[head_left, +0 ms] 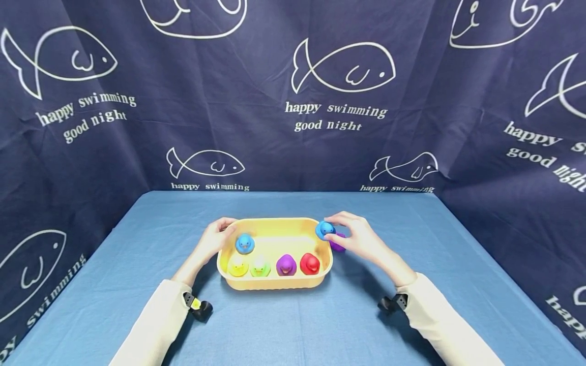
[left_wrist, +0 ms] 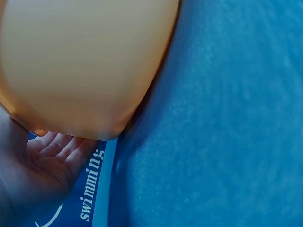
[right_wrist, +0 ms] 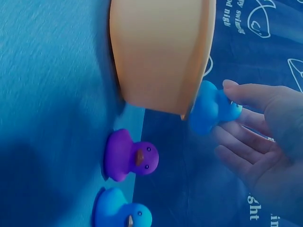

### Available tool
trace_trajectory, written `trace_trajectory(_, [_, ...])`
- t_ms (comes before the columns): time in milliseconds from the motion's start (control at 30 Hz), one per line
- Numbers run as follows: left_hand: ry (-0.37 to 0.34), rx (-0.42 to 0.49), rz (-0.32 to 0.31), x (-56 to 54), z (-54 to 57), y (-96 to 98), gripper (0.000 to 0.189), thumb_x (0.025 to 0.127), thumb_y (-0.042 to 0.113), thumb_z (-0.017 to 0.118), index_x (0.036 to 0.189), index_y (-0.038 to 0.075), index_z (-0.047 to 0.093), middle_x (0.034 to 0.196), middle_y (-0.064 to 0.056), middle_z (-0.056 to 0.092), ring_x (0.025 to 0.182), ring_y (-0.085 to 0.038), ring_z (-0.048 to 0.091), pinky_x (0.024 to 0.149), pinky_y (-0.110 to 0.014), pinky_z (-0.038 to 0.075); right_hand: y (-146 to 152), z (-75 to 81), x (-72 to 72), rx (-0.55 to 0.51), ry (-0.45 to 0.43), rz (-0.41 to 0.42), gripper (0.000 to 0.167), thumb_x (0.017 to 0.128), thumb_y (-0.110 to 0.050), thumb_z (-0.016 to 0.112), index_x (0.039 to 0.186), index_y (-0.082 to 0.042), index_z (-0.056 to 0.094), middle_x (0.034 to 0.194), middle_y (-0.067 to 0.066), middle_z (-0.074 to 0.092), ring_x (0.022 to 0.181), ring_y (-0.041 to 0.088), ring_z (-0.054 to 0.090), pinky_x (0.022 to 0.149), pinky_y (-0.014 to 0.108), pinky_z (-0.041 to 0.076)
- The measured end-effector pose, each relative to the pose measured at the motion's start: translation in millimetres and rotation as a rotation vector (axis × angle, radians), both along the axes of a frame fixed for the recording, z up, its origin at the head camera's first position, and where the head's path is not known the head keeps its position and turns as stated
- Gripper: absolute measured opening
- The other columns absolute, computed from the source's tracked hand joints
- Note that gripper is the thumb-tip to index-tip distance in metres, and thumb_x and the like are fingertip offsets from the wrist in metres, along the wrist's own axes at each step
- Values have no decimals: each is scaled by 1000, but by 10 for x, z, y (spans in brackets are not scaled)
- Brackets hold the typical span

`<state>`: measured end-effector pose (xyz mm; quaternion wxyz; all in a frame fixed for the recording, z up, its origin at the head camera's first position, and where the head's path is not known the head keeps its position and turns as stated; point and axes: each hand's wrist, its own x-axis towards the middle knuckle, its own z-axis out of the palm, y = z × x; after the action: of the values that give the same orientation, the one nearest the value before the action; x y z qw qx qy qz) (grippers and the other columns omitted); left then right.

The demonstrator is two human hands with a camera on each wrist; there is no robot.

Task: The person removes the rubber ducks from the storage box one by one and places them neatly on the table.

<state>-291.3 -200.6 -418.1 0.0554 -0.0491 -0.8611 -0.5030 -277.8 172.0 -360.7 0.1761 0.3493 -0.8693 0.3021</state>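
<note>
A pale yellow plastic basin (head_left: 274, 283) sits on the table with several rubber ducks inside. Among them are a blue duck (head_left: 244, 244), a yellow duck (head_left: 238, 266), a light green duck (head_left: 260, 266), a purple duck (head_left: 286, 265) and a red duck (head_left: 310, 264). My left hand (head_left: 217, 238) holds the basin's left end at the rim; its fingers lie partly behind the wall. Over the right back corner, my right hand (head_left: 357, 235) pinches another blue duck (right_wrist: 206, 108) between thumb and fingers, at rim height.
Outside the basin's right end, a purple duck (right_wrist: 124, 155) stands on the table. Beside it is one more blue duck (right_wrist: 118, 210), which the right hand hides in the head view. A blue cloth (head_left: 256, 325) covers the table; dark printed curtains (head_left: 265, 101) hang behind and at both sides.
</note>
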Motion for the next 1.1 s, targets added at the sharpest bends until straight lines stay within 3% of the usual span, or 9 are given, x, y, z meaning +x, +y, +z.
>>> trace_trajectory(500, [-15,-5,8,1,10,9,30,96,17,51,119,0,59,115,-19,63,106,-30,59,93,-43,45,220,12,-12,25,-30,-61,39,76,-20,78,111,-7,68,104,4,68,94,21,64,84,41,52])
trace_trajectory(1100, [-13,-3,4,-6,-1,0,30,96,18,51,120,1,59,115,-19,63,107,-30,59,93,-44,45,425,-102,-28,68,-10,-106,36,76,-12,77,109,-1,67,99,9,67,88,24,62,80,43,50])
